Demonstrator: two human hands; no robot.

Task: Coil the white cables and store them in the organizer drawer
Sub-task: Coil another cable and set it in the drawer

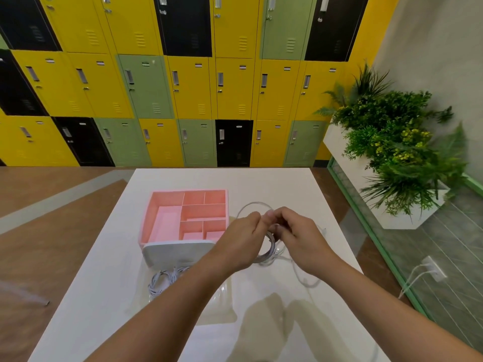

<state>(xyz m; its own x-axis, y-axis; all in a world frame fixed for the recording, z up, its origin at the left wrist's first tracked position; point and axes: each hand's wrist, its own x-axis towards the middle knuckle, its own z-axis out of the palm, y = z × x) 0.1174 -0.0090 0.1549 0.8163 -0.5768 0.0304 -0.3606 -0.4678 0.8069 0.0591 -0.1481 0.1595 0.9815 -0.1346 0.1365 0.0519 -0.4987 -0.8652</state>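
Counts:
- Hands: two, left hand (243,239) and right hand (300,241).
- One white cable (271,244) looped between them.
- Coiled bundles by the drawer front (177,253): two, near bundle (156,283) and far bundle (174,274). Could be three; the blur makes them hard to split.
- One pink organizer (146,218) with six compartments.
- One table (104,283).
- One clear bag (222,307).
- One planter (339,142).
- One wall outlet (432,267) with two leads (413,278) plugged in.
- Lockers (183,87): three rows.
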